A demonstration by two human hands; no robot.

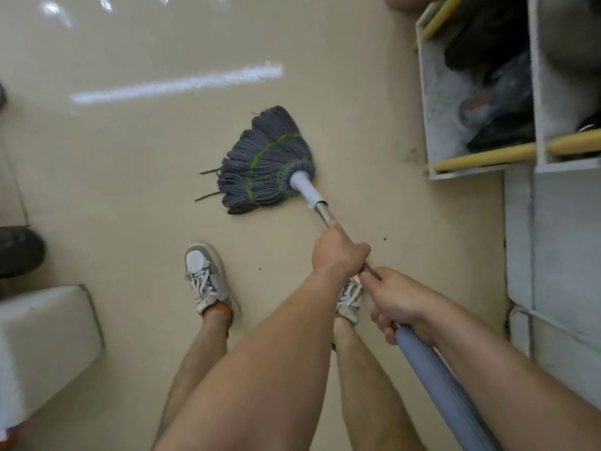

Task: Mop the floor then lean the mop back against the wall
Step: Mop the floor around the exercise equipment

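Observation:
A grey string mop head [263, 162] with green stitching lies spread flat on the beige floor [130, 141], just ahead of my feet. Its white collar [305, 187] joins a metal handle that runs back toward me and ends in a grey grip sleeve [439, 382]. My left hand [338, 252] is closed around the metal part of the handle. Just behind it, my right hand [400, 304] grips the handle where the grey sleeve begins. Both arms reach forward and down.
A white shelf unit [432, 102] with yellow rails and dark items stands at the right, with a white wall panel [566, 255] below it. A white box [42, 340] sits at the lower left, a dark object [19, 252] beside it. My two sneakers [205, 278] stand mid-floor.

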